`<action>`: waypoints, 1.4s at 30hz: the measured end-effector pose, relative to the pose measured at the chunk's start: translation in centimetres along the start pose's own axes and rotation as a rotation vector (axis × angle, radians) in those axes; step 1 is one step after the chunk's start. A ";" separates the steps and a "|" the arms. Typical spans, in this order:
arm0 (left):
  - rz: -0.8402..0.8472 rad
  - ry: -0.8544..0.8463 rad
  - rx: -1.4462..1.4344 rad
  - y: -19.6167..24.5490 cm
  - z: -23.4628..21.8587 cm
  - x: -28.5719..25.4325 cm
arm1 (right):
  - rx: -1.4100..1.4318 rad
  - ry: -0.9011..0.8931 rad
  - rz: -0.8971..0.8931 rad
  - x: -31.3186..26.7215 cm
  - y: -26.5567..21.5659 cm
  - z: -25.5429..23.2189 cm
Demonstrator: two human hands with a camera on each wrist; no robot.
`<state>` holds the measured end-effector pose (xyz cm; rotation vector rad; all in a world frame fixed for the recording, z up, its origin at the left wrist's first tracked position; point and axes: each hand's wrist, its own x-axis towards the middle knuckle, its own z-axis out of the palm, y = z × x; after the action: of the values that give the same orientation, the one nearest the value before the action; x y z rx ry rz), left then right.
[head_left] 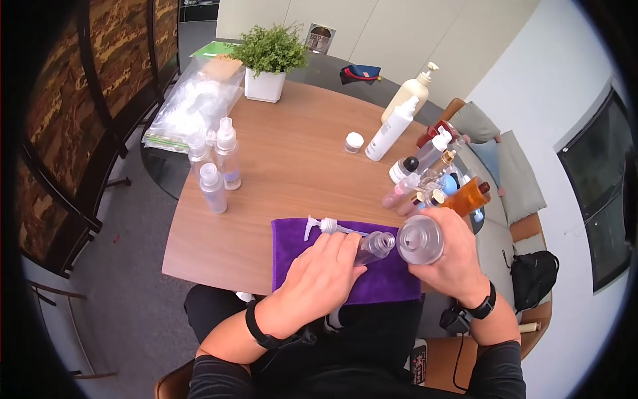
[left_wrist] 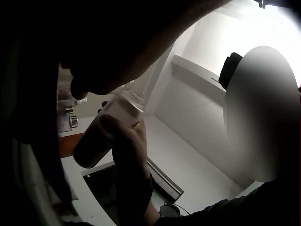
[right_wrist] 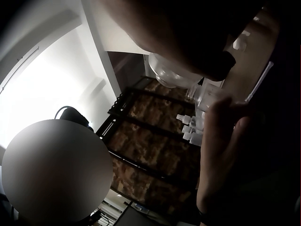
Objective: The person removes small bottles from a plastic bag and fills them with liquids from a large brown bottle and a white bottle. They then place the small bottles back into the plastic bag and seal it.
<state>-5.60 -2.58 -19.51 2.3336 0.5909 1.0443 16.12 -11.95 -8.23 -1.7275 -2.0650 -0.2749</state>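
Note:
My left hand (head_left: 319,276) holds a small clear bottle (head_left: 376,246) over the purple towel (head_left: 382,289), its uncapped neck tilted toward the right. My right hand (head_left: 453,256) grips a larger clear bottle (head_left: 420,241) round its body, close beside the small bottle's mouth. The left wrist view shows the larger bottle (left_wrist: 101,134) tilted in the right hand's fingers. A pump top (head_left: 327,225) with a thin tube lies on the towel just beyond the left hand, which covers part of the towel.
Several clear bottles (head_left: 227,156) stand at the table's left. Cosmetic bottles and jars crowd the right side, including an amber bottle (head_left: 468,196) and a white bottle (head_left: 392,130). A small white jar (head_left: 353,141), a potted plant (head_left: 264,83) and plastic bags (head_left: 193,106) lie farther back.

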 end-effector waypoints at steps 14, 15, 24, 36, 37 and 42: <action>0.009 0.010 0.002 0.0 0.0 0.0 | -0.042 -0.038 -0.022 0.4 -0.1 0.2; 0.009 0.009 0.002 -0.1 0.0 0.0 | -0.052 -0.036 -0.028 0.5 -0.1 0.1; 0.002 0.001 -0.008 0.0 0.0 0.1 | -0.072 -0.079 -0.034 0.9 -0.3 -0.4; 0.005 0.012 -0.020 0.0 -0.1 0.1 | -0.117 -0.149 0.003 1.5 -1.1 -1.4; 0.008 0.018 -0.021 -0.1 0.0 0.1 | -0.116 -0.149 0.000 1.6 -1.2 -1.4; 0.003 0.019 -0.013 0.0 0.0 0.1 | -0.106 -0.196 0.025 1.8 -1.3 -1.7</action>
<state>-5.57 -2.51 -19.48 2.3164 0.5867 1.0701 14.99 -11.36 -5.79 -1.9101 -2.1993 -0.2184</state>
